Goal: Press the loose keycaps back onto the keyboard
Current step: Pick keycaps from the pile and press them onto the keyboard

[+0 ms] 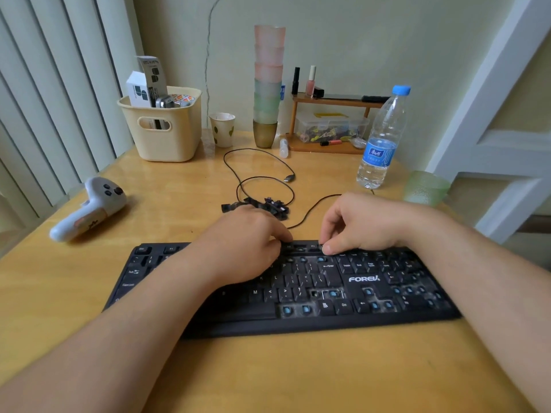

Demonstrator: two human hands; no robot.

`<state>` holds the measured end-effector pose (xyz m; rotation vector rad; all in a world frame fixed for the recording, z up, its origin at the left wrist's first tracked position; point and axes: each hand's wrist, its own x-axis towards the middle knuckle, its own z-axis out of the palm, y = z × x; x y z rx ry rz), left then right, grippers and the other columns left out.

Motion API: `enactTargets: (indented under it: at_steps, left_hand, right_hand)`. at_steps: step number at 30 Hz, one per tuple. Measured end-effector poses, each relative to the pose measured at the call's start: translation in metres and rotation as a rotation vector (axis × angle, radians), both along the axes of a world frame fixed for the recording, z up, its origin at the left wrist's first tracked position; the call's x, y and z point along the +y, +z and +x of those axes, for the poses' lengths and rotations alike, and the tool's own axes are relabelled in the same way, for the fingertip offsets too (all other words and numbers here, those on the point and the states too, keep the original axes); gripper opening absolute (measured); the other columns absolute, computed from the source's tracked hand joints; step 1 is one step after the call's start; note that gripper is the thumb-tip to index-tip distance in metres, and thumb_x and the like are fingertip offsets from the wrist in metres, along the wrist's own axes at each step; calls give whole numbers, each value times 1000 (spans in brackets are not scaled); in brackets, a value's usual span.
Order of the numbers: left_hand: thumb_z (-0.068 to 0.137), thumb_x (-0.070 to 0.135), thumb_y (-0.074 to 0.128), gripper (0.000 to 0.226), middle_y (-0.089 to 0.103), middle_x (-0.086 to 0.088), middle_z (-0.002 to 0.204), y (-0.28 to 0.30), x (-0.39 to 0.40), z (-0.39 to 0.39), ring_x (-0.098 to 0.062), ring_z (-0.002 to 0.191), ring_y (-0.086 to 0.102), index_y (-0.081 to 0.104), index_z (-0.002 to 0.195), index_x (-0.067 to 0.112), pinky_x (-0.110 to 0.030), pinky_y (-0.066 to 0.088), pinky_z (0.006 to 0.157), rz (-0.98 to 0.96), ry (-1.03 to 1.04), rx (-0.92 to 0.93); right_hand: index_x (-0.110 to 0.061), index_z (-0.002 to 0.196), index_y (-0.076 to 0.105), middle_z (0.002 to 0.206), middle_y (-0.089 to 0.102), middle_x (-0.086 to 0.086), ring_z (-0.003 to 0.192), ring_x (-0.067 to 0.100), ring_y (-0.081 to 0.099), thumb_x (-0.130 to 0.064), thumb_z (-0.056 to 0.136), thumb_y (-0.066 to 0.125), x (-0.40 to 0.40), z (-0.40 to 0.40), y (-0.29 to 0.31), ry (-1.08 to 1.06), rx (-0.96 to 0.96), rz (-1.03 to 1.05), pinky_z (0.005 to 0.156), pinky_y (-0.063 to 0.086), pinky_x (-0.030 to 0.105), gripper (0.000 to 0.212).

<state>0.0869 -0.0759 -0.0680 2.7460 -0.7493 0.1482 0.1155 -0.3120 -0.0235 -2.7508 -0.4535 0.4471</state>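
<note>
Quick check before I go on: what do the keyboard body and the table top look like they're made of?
Keyboard: looks like matte black moulded plastic, dull with dusty wells. Table: seemingly pale wood or wood-look laminate with a glossy coat; faint grain and window glare show.

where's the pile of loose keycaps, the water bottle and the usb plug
pile of loose keycaps (pixel 269 205), head view, middle of heap
water bottle (pixel 382 138), head view, on its blue label
usb plug (pixel 289 178), head view, metal end

— Surface? 
— Wooden table. 
— Resting on it? 
— Keyboard, loose keycaps, cable, water bottle, basket, paper cup, white controller, small shelf.
</note>
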Motion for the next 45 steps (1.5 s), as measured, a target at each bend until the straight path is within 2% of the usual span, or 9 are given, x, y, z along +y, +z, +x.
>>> enactTargets:
  at_steps: [24, 29, 32, 34, 36, 39, 41, 43, 45]
  left_hand:
    - [96, 18, 53, 38, 67, 8, 129, -2, 0, 2, -11, 121, 58, 73, 123, 35, -36, 50, 106, -50, -12, 9]
    - [95, 17, 53, 39, 67, 9, 128, 0, 0, 1, -10, 120, 59, 73, 124, 35, -35, 50, 106, -46, -11, 17]
    - [95, 16, 53, 41, 66, 8, 130, -1, 0, 1, -11, 122, 58, 73, 125, 35, -36, 50, 107, -50, -6, 33]
    - [95, 15, 52, 41, 66, 8, 131, 0, 0, 0, -11, 122, 58, 72, 126, 34, -37, 50, 108, -56, -3, 44]
    - [95, 14, 52, 42, 65, 8, 131, 0, 0, 0, -12, 122, 58, 72, 126, 34, -37, 50, 108, -59, -2, 44]
    - [95, 13, 53, 43, 65, 7, 132, 1, 0, 0, -12, 124, 57, 72, 127, 34, -36, 49, 109, -55, -4, 41]
    - [94, 12, 53, 44, 65, 8, 133, 2, 0, -1, -10, 125, 57, 72, 127, 34, -33, 48, 109, -54, -5, 42]
    - [94, 11, 53, 45, 65, 9, 134, 2, 0, -2, -10, 126, 56, 72, 128, 34, -32, 47, 109, -55, -8, 40]
    - [94, 11, 52, 45, 65, 10, 134, 3, 0, -2, -9, 126, 57, 72, 127, 35, -32, 48, 109, -59, -8, 38]
  right_hand:
    - [-27, 77, 76, 88, 70, -10, 82, 10, 63, -26, 84, 86, 13, -6, -2, -70, -92, -109, 66, 46, 27, 12]
    - [-28, 83, 76, 90, 68, -11, 87, 11, 62, -30, 88, 81, 11, -11, -4, -19, -136, -149, 77, 54, 31, 8]
    - [-34, 106, 78, 99, 63, -20, 101, 9, 57, -34, 95, 73, 7, -17, -2, 56, -139, -243, 89, 52, 32, 12]
    - [-38, 125, 72, 102, 53, -25, 113, 8, 44, -38, 99, 66, 2, -19, -1, 114, -105, -342, 103, 45, 34, 27]
    - [-41, 130, 69, 103, 45, -27, 115, 7, 31, -39, 102, 60, -2, -20, 1, 144, -93, -372, 108, 38, 35, 29]
    - [-39, 109, 77, 105, 57, -25, 106, 4, 51, -36, 99, 66, -8, -17, 7, 35, -195, -116, 90, 43, 26, 16]
    - [-33, 91, 81, 90, 71, -18, 87, 0, 62, -31, 91, 78, -9, -12, 6, -96, -204, 123, 75, 46, 21, 4]
    - [-25, 78, 80, 78, 75, -12, 81, 7, 68, -29, 82, 86, -8, -6, 0, -184, -129, 249, 74, 51, 26, 9]
    - [-22, 74, 78, 73, 74, -12, 83, 13, 68, -31, 77, 91, -5, -2, -9, -217, -66, 224, 75, 52, 32, 15]
